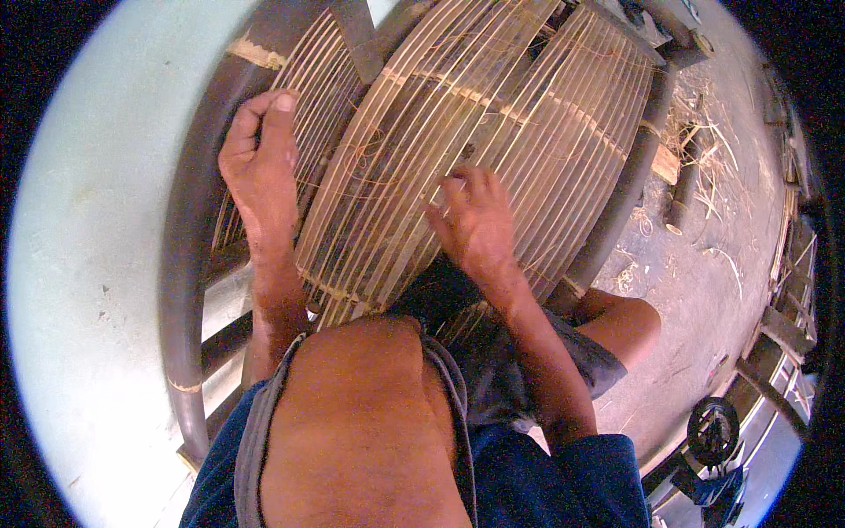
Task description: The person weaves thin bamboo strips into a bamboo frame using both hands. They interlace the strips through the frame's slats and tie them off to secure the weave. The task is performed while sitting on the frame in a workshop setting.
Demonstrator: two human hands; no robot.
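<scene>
A large curved panel of thin bamboo slats [493, 132], tied with thin fibre, leans over a dark bent-pole frame [189, 229] in front of me. My left hand [260, 167] rests on the slats at the panel's left side, fingers curled over them, thumb up. My right hand [475, 224] presses on the slats near the panel's middle, fingertips pinching among the strips where a thin fibre strand runs. My bare knees and dark shorts fill the lower middle.
A pale wall [88, 246] stands to the left. Bamboo scraps and a short bamboo tube [682, 198] lie on the concrete floor at right. A dark wheel-like object [711, 429] sits at lower right beside stacked frames.
</scene>
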